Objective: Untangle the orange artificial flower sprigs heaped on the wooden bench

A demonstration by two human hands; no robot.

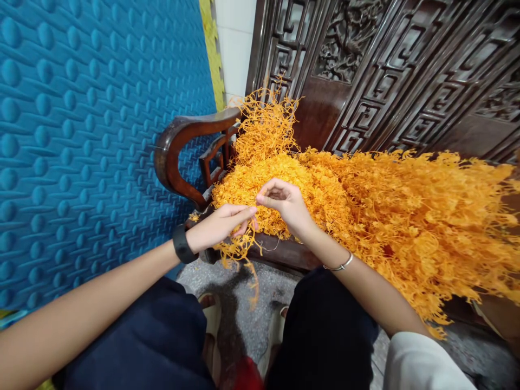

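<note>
While the forearms are extended over the lap, a small bunch of orange strands [239, 248] is held in the left hand [231, 219], its fingers closed around the upper part and the loose ends left hanging below, in front of the seat edge. The right hand [284, 203] is brought in just beside it, with thumb and forefinger drawn together at the tips, close to the left fingertips, and the other fingers curled; whether a thread is pinched there cannot be told, the gap being too small to read. Directly beyond both hands, a heap of orange strands [280, 173] is piled on a dark wooden bench [292, 253], near its curved armrest [166, 157]; toward the right, the seat is covered by a longer mass of feathery orange pieces [430, 216], blurred at the far end. The bench is backed by carved openwork panels [365, 103]. A black band [184, 245] is worn on the left wrist and a silver bangle [343, 264] on the right forearm. The left side is filled by a blue textured mat [81, 151], edged in yellow. Below, light sandals [212, 319] are seen on a speckled grey floor [244, 292], partly framed by dark trousers [150, 336].
</note>
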